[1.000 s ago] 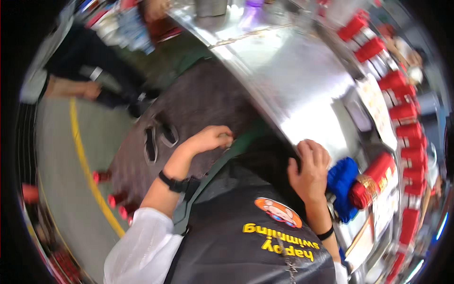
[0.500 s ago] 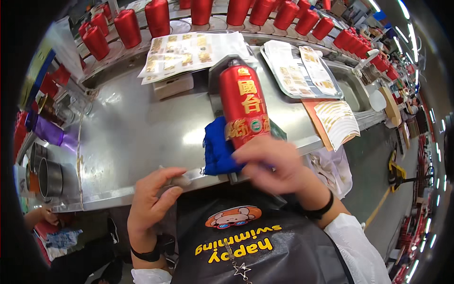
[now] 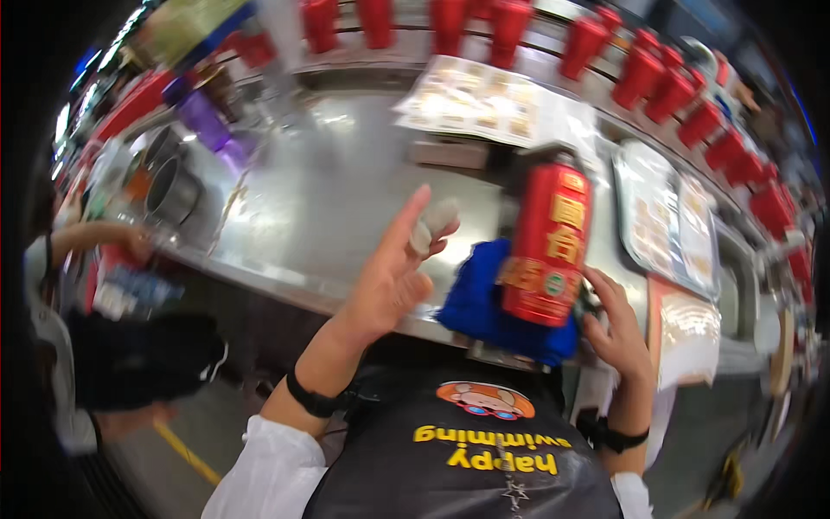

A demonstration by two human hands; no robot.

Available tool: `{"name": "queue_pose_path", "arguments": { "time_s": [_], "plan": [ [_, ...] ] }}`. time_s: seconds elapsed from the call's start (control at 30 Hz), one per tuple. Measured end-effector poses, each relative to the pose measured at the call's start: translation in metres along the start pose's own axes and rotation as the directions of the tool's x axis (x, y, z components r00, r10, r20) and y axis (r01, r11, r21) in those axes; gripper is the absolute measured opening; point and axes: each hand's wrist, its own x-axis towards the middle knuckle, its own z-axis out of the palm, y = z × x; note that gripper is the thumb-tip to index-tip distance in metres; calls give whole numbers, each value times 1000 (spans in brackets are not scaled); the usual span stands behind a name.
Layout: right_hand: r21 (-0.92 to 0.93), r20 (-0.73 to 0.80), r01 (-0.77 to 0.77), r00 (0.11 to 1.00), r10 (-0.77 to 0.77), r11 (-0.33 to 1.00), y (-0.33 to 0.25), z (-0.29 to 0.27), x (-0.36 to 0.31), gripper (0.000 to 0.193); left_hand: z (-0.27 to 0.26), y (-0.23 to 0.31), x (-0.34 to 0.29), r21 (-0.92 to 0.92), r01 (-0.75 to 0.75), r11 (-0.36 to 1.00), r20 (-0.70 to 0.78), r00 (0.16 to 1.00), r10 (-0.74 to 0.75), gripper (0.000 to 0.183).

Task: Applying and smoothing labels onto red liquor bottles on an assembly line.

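Observation:
A red bottle (image 3: 550, 246) with gold lettering and a small green emblem lies on a dark rest, its base toward me. Under its lower part is a bunched blue cloth (image 3: 475, 290). My right hand (image 3: 624, 336) is at the bottle's lower right side, thumb and fingers apart; whether the fingertips touch the bottle or the rest is hard to tell. Over the steel bench (image 3: 337, 186), left of the cloth, my left hand (image 3: 387, 281) reaches forward with fingers stretched. Pale coverings (image 3: 430, 227) show on some of its fingertips, and I see nothing held in it.
Printed label sheets (image 3: 471, 99) lie on a block behind the bottle. A metal tray (image 3: 664, 208) holds more sheets on the right, with an orange-backed stack (image 3: 685, 329) nearer. Red bottles line the far side. A steel pot (image 3: 173, 192) and another person's arm (image 3: 104, 238) are at left.
The view has swung, shifting the bench rightward in the picture. My left hand has moved forward over the bench. My right hand has gone from the bottle's base to its right side.

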Motion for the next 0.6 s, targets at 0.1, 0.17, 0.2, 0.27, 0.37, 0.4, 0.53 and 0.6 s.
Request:
{"name": "queue_pose_path", "arguments": {
  "time_s": [0.1, 0.17, 0.2, 0.27, 0.37, 0.4, 0.53, 0.6],
  "plan": [
    [15, -26, 15, 1000, -14, 1000, 3, 5, -6, 55, -39, 30, -14, -334, -158, 929, -276, 959, 64, 89],
    [14, -81, -20, 996, 21, 1000, 5, 13, -7, 47, -72, 49, -33, -482, -338, 808, -422, 898, 123, 81],
    [31, -107, -14, 994, 18, 999, 12, 18, -8, 48, -88, 55, -44, -385, -390, 837, -490, 854, 172, 80],
    [22, -131, -4, 991, 7, 1000, 16, 23, -6, 52, -117, 70, -76, -114, -463, 879, -598, 739, 311, 73],
    [2, -179, 59, 982, -58, 998, 22, 31, -5, 51, -146, 99, -118, 496, -204, 844, -712, 461, 530, 76],
    [-3, -238, 71, 969, -69, 997, 24, 33, -8, 51, -162, 110, -136, 650, -131, 749, -648, 420, 635, 81],
    [-14, -350, 78, 934, -78, 997, 48, 37, -13, 48, -187, 127, -153, 859, 330, 391, -495, 346, 797, 81],
    [181, -280, -50, 955, 100, 982, 23, 33, -11, 35, -195, 123, -166, 857, 431, 283, -442, 331, 834, 81]
  ]
}}
